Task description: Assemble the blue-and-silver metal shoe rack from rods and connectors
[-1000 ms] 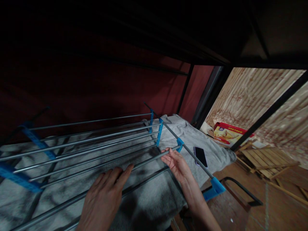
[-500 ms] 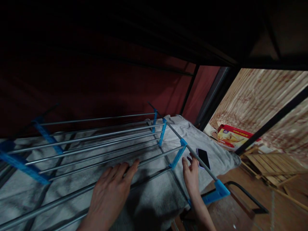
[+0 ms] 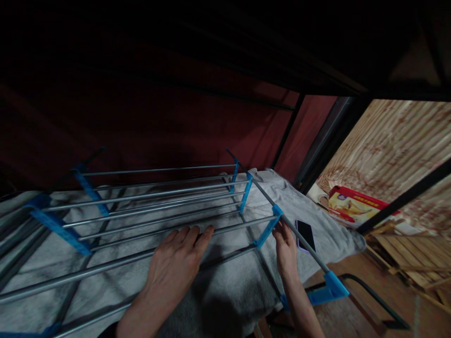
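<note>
A rack of grey metal tubes (image 3: 148, 197) with blue plastic connectors lies across a grey blanket (image 3: 232, 295). My left hand (image 3: 178, 258) is closed over the front upper tube (image 3: 243, 225), fingers on its far side and thumb along it. At the right end of the rack, my right hand (image 3: 286, 249) has its fingers curled up against a blue connector (image 3: 276, 213), where the front tube meets the slanting end tube (image 3: 308, 244). Those fingertips are partly hidden behind the joint. Just beyond this hand, a dark-screened phone (image 3: 306, 234) rests on the blanket.
Dark metal posts (image 3: 352, 122) frame the space, with a dark red wall (image 3: 169, 126) behind. On the right are a red and yellow box (image 3: 355, 206), wooden slats (image 3: 412, 253) and a corrugated wall (image 3: 398, 145). A blue end piece (image 3: 331, 291) juts past the blanket edge.
My right hand has moved up to the blue connector, and its spread fingers have curled in. My left hand stays on the front tube. The view has shifted left, so everything appears further right.
</note>
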Tool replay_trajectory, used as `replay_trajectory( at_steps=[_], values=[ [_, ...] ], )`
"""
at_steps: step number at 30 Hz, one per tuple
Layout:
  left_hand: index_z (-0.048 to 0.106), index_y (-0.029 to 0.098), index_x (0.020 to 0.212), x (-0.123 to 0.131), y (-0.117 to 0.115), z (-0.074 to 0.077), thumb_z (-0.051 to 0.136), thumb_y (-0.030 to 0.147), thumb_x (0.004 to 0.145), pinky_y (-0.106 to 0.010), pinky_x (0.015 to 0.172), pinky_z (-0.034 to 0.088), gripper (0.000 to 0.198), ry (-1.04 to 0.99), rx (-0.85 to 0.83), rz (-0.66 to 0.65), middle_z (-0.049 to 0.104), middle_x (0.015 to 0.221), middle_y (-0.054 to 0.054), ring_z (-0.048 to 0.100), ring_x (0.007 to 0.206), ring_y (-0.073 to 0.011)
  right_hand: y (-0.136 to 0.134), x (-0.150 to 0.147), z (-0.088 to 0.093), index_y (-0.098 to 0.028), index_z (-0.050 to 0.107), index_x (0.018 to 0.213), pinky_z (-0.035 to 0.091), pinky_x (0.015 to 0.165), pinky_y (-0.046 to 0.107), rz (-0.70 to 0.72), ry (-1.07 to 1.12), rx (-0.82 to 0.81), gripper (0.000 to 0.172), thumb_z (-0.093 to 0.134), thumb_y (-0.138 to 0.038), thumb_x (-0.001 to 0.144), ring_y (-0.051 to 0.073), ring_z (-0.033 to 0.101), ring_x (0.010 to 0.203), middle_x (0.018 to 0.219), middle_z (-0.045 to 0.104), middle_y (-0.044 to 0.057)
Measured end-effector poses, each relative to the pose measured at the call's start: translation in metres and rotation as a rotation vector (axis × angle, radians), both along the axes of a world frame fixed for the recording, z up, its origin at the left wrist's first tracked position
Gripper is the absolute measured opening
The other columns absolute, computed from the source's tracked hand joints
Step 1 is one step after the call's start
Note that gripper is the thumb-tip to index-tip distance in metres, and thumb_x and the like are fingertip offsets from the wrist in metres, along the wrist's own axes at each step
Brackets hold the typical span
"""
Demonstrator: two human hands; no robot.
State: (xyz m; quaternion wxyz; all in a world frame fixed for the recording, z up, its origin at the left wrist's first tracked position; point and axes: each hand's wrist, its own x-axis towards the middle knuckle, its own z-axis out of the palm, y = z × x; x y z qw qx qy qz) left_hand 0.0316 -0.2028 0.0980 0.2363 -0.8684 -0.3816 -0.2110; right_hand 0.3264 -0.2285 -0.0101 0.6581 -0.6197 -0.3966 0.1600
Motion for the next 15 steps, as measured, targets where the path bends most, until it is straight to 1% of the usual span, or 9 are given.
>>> replay_trajectory(
  at_steps=[2,5,8,10,12,13,14,15],
  values=[
    [0.064,0.023,0.12,0.0,0.002,-0.001,0.051,-0.002,0.078,-0.038,0.07,0.049,0.05,-0.005,-0.016,-0.004,0.066,0.091,-0.005,0.061,0.078,-0.0238,0.0,0.001,-0.003,-0.022,0.051,0.14,0.034,0.113,0.045,-0.026,-0.013,-0.02,0.06,0.053,-0.042,0.083,0.026,0.049,0.129,0.138,0.054,0.009],
    [0.062,0.023,0.121,0.002,0.004,-0.006,0.05,-0.004,0.079,-0.037,0.07,0.049,0.051,-0.015,-0.035,-0.004,0.066,0.092,-0.006,0.061,0.079,-0.0235,0.0,0.003,-0.004,-0.021,0.054,0.137,0.034,0.113,0.046,-0.034,-0.013,-0.033,0.059,0.054,-0.044,0.082,0.027,0.05,0.128,0.137,0.055,0.01],
    [0.06,0.022,0.121,0.004,0.001,-0.014,0.051,-0.001,0.081,-0.038,0.071,0.049,0.047,-0.031,-0.071,-0.009,0.065,0.096,-0.006,0.061,0.082,-0.0235,-0.002,0.001,0.002,-0.021,0.05,0.139,0.033,0.113,0.048,-0.006,0.013,-0.035,0.065,0.057,-0.048,0.08,0.029,0.048,0.129,0.14,0.052,0.011],
    [0.059,0.021,0.121,0.005,-0.004,-0.015,0.054,0.004,0.085,-0.038,0.074,0.048,0.04,-0.047,-0.097,-0.019,0.064,0.099,-0.005,0.06,0.086,-0.0236,-0.006,-0.005,0.006,-0.022,0.047,0.141,0.03,0.114,0.051,-0.012,0.032,-0.044,0.073,0.061,-0.05,0.076,0.031,0.044,0.133,0.144,0.048,0.012],
    [0.056,0.02,0.124,0.003,-0.009,-0.013,0.054,0.011,0.089,-0.038,0.076,0.048,0.037,-0.059,-0.112,-0.038,0.063,0.1,-0.005,0.059,0.088,-0.0224,-0.01,-0.014,0.007,-0.023,0.046,0.142,0.026,0.116,0.055,-0.058,0.056,-0.049,0.078,0.065,-0.053,0.073,0.033,0.038,0.136,0.148,0.043,0.012],
    [0.053,0.02,0.127,0.002,-0.01,-0.01,0.054,0.014,0.091,-0.037,0.078,0.047,0.037,-0.052,-0.115,-0.051,0.062,0.101,-0.004,0.058,0.089,-0.0217,-0.013,-0.019,0.004,-0.024,0.046,0.142,0.026,0.116,0.056,-0.097,0.079,-0.057,0.077,0.066,-0.053,0.073,0.034,0.038,0.136,0.148,0.042,0.013],
    [0.051,0.019,0.13,0.0,-0.011,-0.007,0.053,0.015,0.092,-0.037,0.079,0.047,0.038,-0.048,-0.106,-0.047,0.062,0.101,-0.004,0.057,0.09,-0.0212,-0.016,-0.023,0.0,-0.028,0.048,0.141,0.027,0.115,0.057,-0.127,0.095,-0.072,0.076,0.069,-0.052,0.071,0.035,0.04,0.135,0.147,0.044,0.012],
    [0.05,0.018,0.131,-0.002,-0.013,-0.004,0.052,0.015,0.092,-0.036,0.08,0.046,0.038,-0.041,-0.099,-0.041,0.061,0.1,-0.004,0.057,0.09,-0.0204,-0.019,-0.027,-0.006,-0.03,0.047,0.141,0.029,0.112,0.06,-0.135,0.077,-0.018,0.074,0.067,-0.052,0.073,0.036,0.041,0.134,0.145,0.045,0.014]
  ],
)
